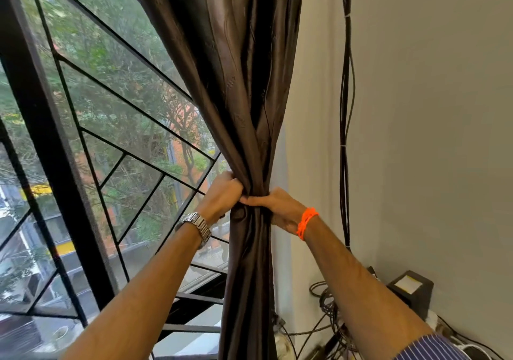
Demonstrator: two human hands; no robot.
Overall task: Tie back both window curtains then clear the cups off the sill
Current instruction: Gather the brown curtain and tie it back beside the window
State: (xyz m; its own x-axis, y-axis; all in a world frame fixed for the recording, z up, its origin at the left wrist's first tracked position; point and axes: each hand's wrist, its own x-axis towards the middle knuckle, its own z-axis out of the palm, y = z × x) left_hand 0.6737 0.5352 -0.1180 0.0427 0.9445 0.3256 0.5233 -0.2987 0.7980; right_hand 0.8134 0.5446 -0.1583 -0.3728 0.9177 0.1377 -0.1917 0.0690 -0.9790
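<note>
Both hands are on the dark brown glossy fabric curtain (244,110), which is gathered into one tight bunch. Left hand (222,196) grips the bunch from the window side, fingers (236,183) curled hard into the folds. Right hand (274,207) wraps it from the wall side, thumb laid across the front and touching the left knuckles. So both sets of fingers are closed on the cloth, none spread.

Above my fingers the curtain fans out up and left across the glass. Below them it hangs straight down in narrow pleats. I can't tell whether any tie sits under my fingers, because the fabric and my hands cover that spot.

Left of my left fingers is the black metal window grille (50,137) with slanted bars, with trees and buildings blurred behind it. Right of my right fingers is the plain grey wall (430,110), with a bundle of black cables (345,110) running vertically down it. Below and right of my right fingers, near the forearm, are a black box with a pale label (410,287) and a tangle of loose wires (327,304).

Silver link-band watch (198,225) on the left wrist, orange thread band (305,222) on the right wrist. Blue striped sleeve (433,348) is pushed up the right arm.
</note>
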